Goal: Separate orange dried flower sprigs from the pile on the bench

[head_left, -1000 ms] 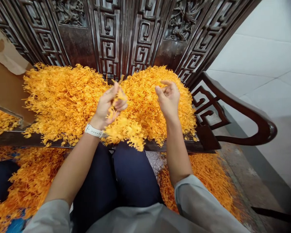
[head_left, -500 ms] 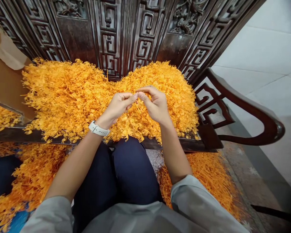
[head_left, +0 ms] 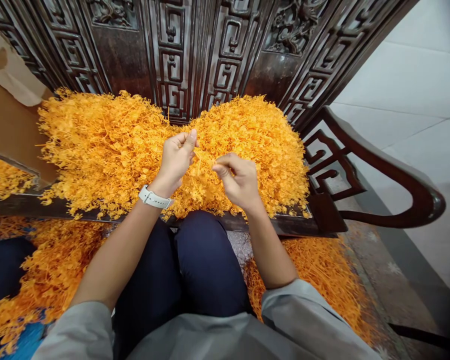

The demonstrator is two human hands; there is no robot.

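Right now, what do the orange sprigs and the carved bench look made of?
Orange sprigs: likely moulded plastic, matte; uniform colour, thin stiff branching. Carved bench: dark hardwood, glossy lacquer look; fretwork catches highlights. Both hands, left hand and right hand, pinch one sprig.

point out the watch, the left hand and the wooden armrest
watch (head_left: 154, 198), head view, on the white strap at the wrist
left hand (head_left: 175, 159), head view, back of the hand
armrest (head_left: 393, 172), head view, top of the curved rail
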